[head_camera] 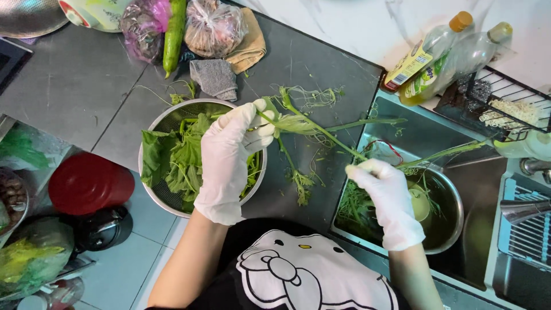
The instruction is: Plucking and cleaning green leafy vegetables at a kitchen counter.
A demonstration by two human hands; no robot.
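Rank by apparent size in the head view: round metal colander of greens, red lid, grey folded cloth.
1. Round metal colander
2. Red lid, though it sits lower than the counter, so real size is unsure
3. Grey folded cloth

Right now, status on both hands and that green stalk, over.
Left hand and right hand, both gloved, pinch opposite ends of the leafy stalk. Stalk spans the gap between colander and sink bowl. Nothing blocking.

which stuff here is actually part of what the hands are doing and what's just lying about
In use: left hand, right hand, leafy green stem held between them, colander of leaves, steel bowl in the sink.

Lying about: cucumber, grey cloth, two oil bottles, red lid, bagged produce.
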